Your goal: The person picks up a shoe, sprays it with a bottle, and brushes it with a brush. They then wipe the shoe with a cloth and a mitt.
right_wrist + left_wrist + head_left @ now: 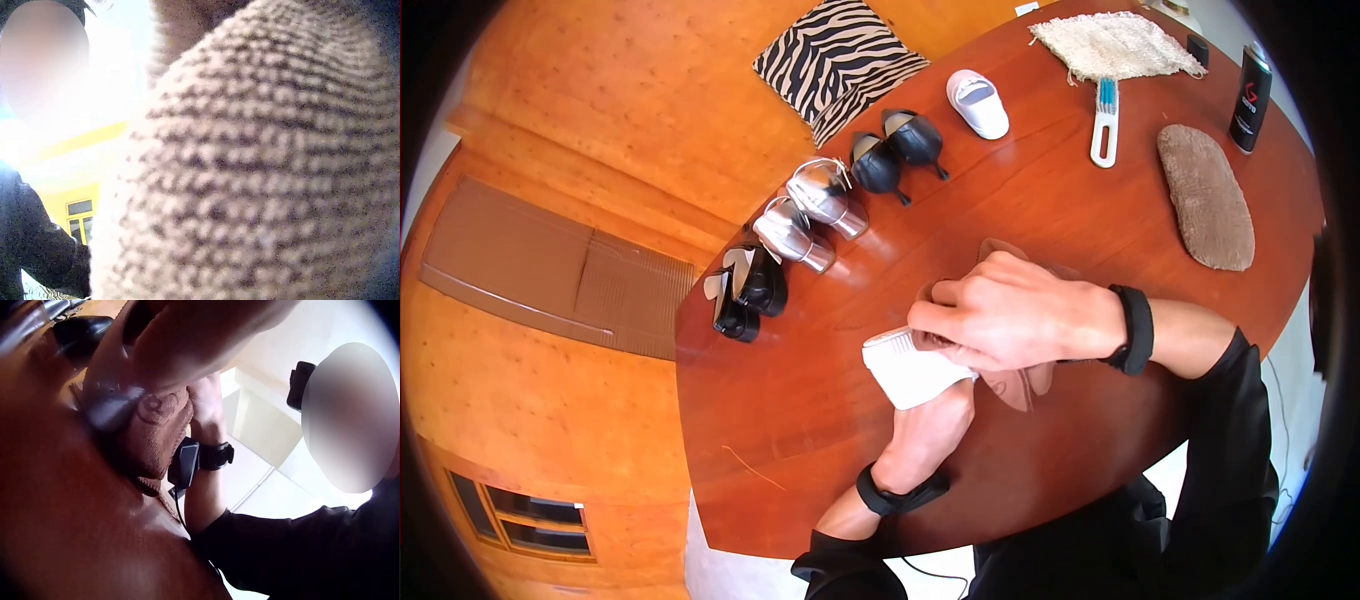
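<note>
A white slipper [915,372] is held by my left hand [935,425] in the head view; its fingertips are hidden. Above it, my right hand [1020,312] grips a brown cloth [1012,388] against the slipper's upper, its fingers curled, with the cloth's lower part hanging below the palm. In the left wrist view the slipper [112,397] looks greyish beside the patterned cloth [153,434], and my left hand [200,340] is close to the camera. Ribbed fabric of the cloth [269,162] fills most of the right wrist view.
Along the table's [800,420] far edge stand black shoes [760,285], silver heels [828,195], black heels [912,138] and another white slipper [978,104]. Towards the right lie a brush [1105,135], a cream cloth [1115,45], a brown fluffy pad [1208,200] and a black spray can [1250,100].
</note>
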